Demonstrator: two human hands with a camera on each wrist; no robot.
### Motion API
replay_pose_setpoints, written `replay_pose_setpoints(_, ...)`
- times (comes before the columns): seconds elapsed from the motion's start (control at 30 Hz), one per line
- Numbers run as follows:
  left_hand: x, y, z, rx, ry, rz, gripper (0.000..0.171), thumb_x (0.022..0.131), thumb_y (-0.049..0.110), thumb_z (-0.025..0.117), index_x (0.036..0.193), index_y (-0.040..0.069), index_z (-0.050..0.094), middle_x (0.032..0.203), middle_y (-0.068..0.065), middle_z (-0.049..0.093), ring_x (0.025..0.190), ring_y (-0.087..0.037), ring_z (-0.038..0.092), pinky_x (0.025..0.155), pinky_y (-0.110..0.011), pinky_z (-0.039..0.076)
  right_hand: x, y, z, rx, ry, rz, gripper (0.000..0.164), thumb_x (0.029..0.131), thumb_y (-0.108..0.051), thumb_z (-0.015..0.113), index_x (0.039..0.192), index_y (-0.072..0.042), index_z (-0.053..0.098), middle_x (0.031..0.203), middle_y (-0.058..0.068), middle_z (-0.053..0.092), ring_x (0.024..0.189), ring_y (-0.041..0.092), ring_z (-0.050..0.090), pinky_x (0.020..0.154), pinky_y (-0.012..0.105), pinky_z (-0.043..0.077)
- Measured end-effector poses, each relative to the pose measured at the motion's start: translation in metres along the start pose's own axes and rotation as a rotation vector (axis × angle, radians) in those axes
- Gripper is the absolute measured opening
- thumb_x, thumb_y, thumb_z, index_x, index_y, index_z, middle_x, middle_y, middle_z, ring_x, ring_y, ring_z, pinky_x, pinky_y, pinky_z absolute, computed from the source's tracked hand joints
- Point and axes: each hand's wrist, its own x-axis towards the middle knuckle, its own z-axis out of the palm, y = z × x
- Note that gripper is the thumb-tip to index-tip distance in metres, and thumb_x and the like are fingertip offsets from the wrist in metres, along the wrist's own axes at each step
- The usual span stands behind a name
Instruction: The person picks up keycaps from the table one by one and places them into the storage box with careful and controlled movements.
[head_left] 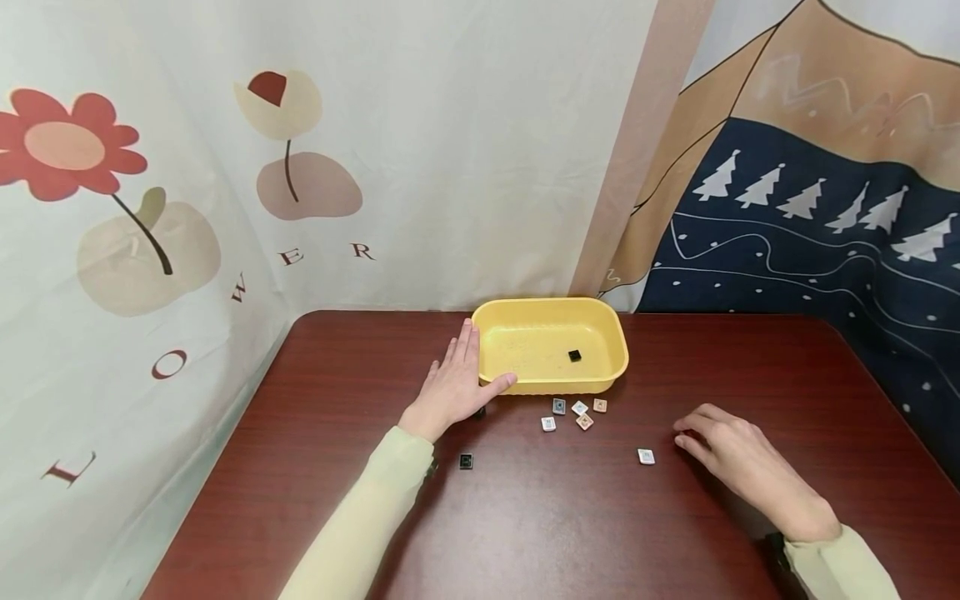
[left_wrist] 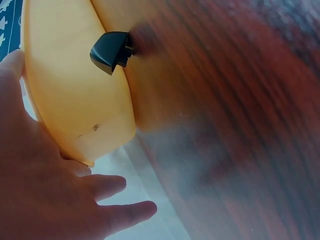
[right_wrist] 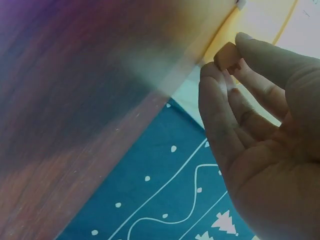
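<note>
My left hand (head_left: 452, 390) rests against the left end of a yellow plastic basin (head_left: 551, 387), its fingers straight along the side and its thumb over the front rim. A black keycap (head_left: 575, 356) lies inside the basin. Close by my left palm, another black keycap (left_wrist: 111, 51) sits against the basin's outer wall, mostly hidden in the head view. Over the right part of the table, my right hand (head_left: 731, 454) pinches an orange-brown keycap (right_wrist: 228, 56) between thumb and fingertips. A white keycap (head_left: 646, 457) lies just left of that hand.
In front of the basin several white, grey and orange keycaps lie loosely grouped, among them a grey keycap (head_left: 558, 407) and an orange keycap (head_left: 585, 422). One black keycap (head_left: 467, 462) lies near my left sleeve. A printed curtain (head_left: 450, 167) hangs behind the dark red table (head_left: 555, 533).
</note>
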Motion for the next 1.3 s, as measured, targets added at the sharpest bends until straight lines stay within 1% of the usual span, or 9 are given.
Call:
replay_pose_setpoints(0.13, 0.000, 0.000, 0.000, -0.001, 0.008, 0.003, 0.114, 0.092, 0.084, 0.040, 0.166, 0.008, -0.002, 0.174, -0.002, -0.011, 0.158, -0.036, 0.010, 0.120, -0.065, 0.020, 0.005, -0.005, -0.001, 0.010, 0.036, -0.020, 0.015, 0.085, -0.010, 0.084, 0.099, -0.008, 0.078, 0.093, 0.001, 0.068, 0.079, 0.018, 0.067, 0.068, 0.044, 0.058)
replay_pose_setpoints(0.27, 0.000, 0.000, -0.001, 0.003, 0.022, 0.007, 0.114, 0.093, 0.083, 0.041, 0.167, 0.007, 0.000, 0.174, -0.003, -0.010, 0.158, -0.036, 0.009, 0.120, -0.065, 0.019, 0.011, -0.010, -0.002, 0.024, 0.087, -0.047, 0.019, 0.085, -0.009, 0.084, 0.102, -0.007, 0.078, 0.095, 0.003, 0.070, 0.080, 0.019, 0.068, 0.070, 0.045, 0.059)
replay_pose_setpoints(0.37, 0.001, 0.000, -0.001, 0.005, 0.035, 0.012, 0.113, 0.093, 0.082, 0.042, 0.166, 0.006, 0.002, 0.174, -0.004, -0.008, 0.159, -0.036, 0.007, 0.120, -0.066, 0.018, 0.016, -0.015, -0.002, 0.036, 0.124, -0.053, 0.021, 0.084, -0.008, 0.085, 0.104, -0.007, 0.078, 0.097, 0.003, 0.070, 0.082, 0.019, 0.068, 0.071, 0.045, 0.059)
replay_pose_setpoints(0.6, 0.002, 0.002, -0.003, 0.028, 0.047, 0.033, 0.112, 0.094, 0.080, 0.044, 0.166, 0.003, 0.003, 0.174, -0.008, -0.004, 0.160, -0.031, 0.002, 0.121, -0.065, 0.012, 0.027, -0.027, -0.001, 0.069, 0.210, -0.082, 0.023, 0.084, -0.008, 0.084, 0.107, -0.008, 0.078, 0.101, 0.001, 0.070, 0.087, 0.018, 0.069, 0.073, 0.044, 0.058)
replay_pose_setpoints(0.77, 0.002, 0.003, -0.003, 0.033, 0.047, 0.033, 0.112, 0.094, 0.080, 0.044, 0.166, 0.003, 0.004, 0.174, -0.009, -0.003, 0.160, -0.028, 0.000, 0.122, -0.065, 0.011, 0.039, -0.036, -0.002, 0.095, 0.269, -0.114, 0.023, 0.084, -0.005, 0.084, 0.105, -0.009, 0.078, 0.103, 0.001, 0.069, 0.090, 0.017, 0.067, 0.074, 0.043, 0.058)
replay_pose_setpoints(0.87, 0.002, 0.003, -0.002, 0.032, 0.044, 0.031, 0.112, 0.094, 0.080, 0.043, 0.166, 0.003, 0.005, 0.174, -0.009, -0.003, 0.160, -0.027, -0.001, 0.122, -0.064, 0.012, 0.047, -0.041, -0.002, 0.114, 0.281, -0.127, 0.023, 0.084, -0.004, 0.084, 0.106, -0.010, 0.079, 0.105, 0.002, 0.068, 0.092, 0.018, 0.067, 0.076, 0.044, 0.057)
replay_pose_setpoints(1.13, 0.002, 0.000, 0.001, 0.023, 0.050, 0.033, 0.113, 0.094, 0.082, 0.042, 0.166, 0.004, 0.004, 0.174, -0.008, -0.003, 0.160, -0.029, 0.002, 0.121, -0.065, 0.014, 0.071, -0.053, -0.001, 0.166, 0.272, -0.109, 0.019, 0.088, -0.006, 0.081, 0.107, -0.008, 0.078, 0.105, 0.003, 0.067, 0.093, 0.020, 0.067, 0.080, 0.045, 0.057)
replay_pose_setpoints(1.3, 0.001, -0.001, 0.001, 0.018, 0.049, 0.029, 0.113, 0.093, 0.082, 0.042, 0.166, 0.004, 0.004, 0.174, -0.007, -0.004, 0.160, -0.028, 0.002, 0.121, -0.065, 0.014, 0.086, -0.061, 0.000, 0.193, 0.261, -0.097, 0.018, 0.090, -0.008, 0.081, 0.108, -0.008, 0.078, 0.104, 0.004, 0.068, 0.090, 0.020, 0.065, 0.077, 0.042, 0.057)
